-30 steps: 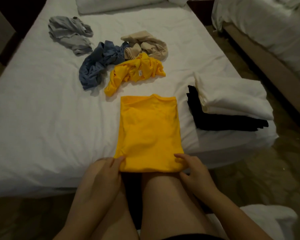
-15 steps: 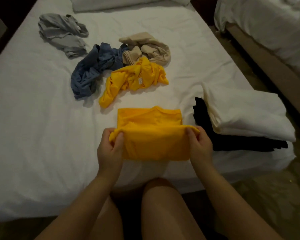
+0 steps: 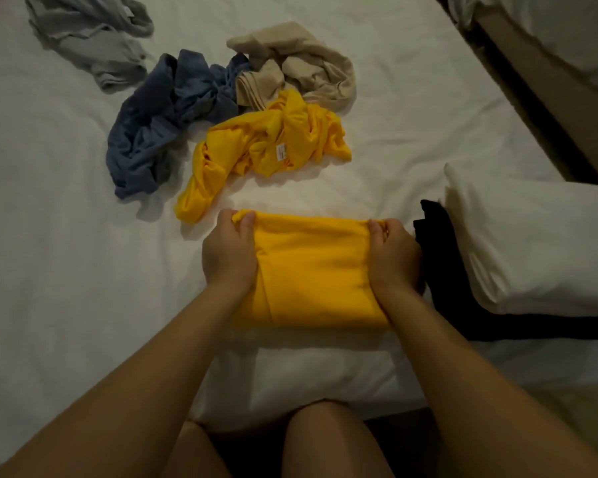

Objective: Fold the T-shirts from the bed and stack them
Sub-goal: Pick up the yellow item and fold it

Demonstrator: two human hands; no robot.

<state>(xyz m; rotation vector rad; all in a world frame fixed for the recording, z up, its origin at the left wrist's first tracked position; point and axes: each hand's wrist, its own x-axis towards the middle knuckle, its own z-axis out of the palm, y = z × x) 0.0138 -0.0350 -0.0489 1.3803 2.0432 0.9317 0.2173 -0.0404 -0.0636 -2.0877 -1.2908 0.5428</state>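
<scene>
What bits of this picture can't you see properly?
All in the head view:
- Black folded clothing: mostly hidden under the white folded T-shirt, so its layers cannot be counted.
- Grey T-shirt: cut off by the top edge.
- Label on the crumpled yellow T-shirt: too small to read.
- Left hand and right hand: fingers under the folded yellow T-shirt are hidden by it.

dim warm indoor light | soft shadows beside clothes | slight blur | wide-angle edge bending
</scene>
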